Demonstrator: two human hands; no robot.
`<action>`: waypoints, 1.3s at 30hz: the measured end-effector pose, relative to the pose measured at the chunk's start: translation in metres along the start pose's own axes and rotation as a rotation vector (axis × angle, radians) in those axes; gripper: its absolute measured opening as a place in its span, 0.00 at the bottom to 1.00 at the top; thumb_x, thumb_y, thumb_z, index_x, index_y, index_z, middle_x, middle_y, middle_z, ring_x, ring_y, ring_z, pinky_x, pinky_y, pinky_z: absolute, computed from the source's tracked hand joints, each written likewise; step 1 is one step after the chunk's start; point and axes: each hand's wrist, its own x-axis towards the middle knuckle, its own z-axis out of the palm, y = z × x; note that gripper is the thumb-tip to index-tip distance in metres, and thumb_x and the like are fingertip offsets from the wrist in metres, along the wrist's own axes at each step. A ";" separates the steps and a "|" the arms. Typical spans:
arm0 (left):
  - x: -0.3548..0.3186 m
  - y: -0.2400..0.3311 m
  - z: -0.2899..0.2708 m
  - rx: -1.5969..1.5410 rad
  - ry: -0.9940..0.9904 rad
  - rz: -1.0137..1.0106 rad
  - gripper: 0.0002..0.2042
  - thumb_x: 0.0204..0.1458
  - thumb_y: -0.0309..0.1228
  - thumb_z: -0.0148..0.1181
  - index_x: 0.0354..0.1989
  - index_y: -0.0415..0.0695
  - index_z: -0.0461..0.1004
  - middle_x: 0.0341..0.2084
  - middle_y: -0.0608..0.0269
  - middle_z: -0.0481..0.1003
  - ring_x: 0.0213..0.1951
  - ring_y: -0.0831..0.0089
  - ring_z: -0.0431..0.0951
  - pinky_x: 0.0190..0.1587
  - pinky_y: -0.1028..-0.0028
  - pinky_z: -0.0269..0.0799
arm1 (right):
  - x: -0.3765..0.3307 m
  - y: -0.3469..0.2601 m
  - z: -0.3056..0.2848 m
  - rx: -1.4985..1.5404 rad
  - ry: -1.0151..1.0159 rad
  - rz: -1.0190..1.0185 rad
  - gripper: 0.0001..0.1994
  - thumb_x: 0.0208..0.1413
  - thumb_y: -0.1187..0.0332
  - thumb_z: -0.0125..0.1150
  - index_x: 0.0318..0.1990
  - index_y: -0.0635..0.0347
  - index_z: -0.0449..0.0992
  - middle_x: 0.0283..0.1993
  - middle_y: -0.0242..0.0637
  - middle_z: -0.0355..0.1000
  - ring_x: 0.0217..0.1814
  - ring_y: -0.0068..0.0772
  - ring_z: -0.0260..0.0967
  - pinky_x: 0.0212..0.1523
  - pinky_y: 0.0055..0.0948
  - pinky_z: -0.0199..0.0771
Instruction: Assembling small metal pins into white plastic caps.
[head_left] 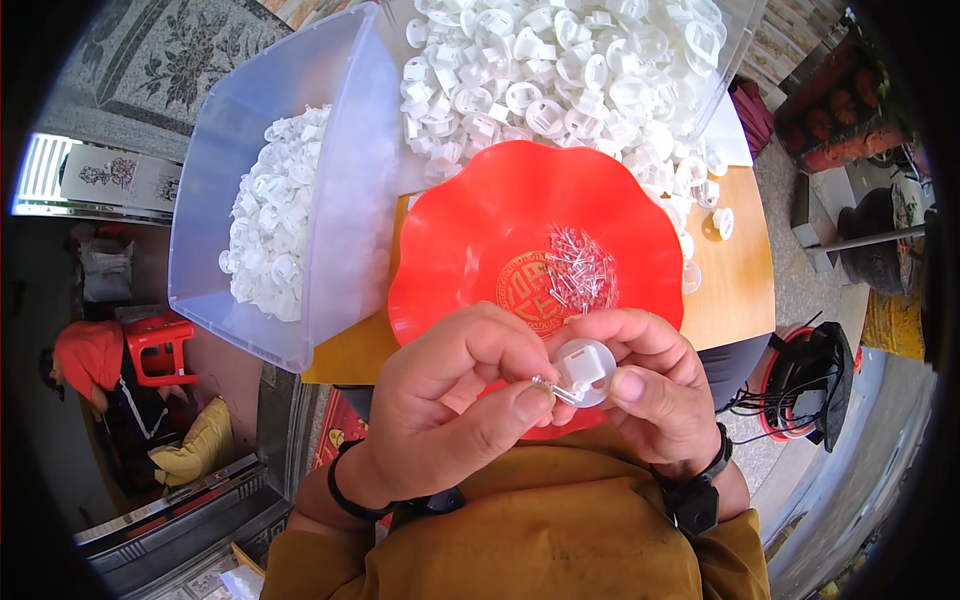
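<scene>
Over the near part of a red scalloped dish [450,225], my two hands meet. My right hand [655,375] pinches a white round plastic piece [584,366] with a raised square housing between thumb and fingers. Between the thumb and forefinger of my left hand [455,395] are thin shiny metal pins [556,390], touching or close to the piece's edge; how many is unclear. A heap of similar loose pins [582,272] lies inside the dish, right of its gold emblem.
Behind the dish, a large pile of white plastic pieces [560,70] spills onto the wooden table [735,285]. To the left stands a translucent bin [345,190] holding more white pieces [275,220]. A person in red [90,355] is at far left near a red stool [160,350].
</scene>
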 end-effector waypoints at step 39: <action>0.002 0.008 -0.004 0.510 -0.072 0.224 0.06 0.49 0.25 0.57 0.32 0.40 0.67 0.32 0.54 0.68 0.30 0.76 0.68 0.33 0.77 0.67 | 0.000 -0.003 -0.002 0.073 0.019 0.046 0.17 0.58 0.74 0.52 0.55 0.64 0.65 0.54 0.46 0.67 0.48 0.32 0.71 0.52 0.33 0.71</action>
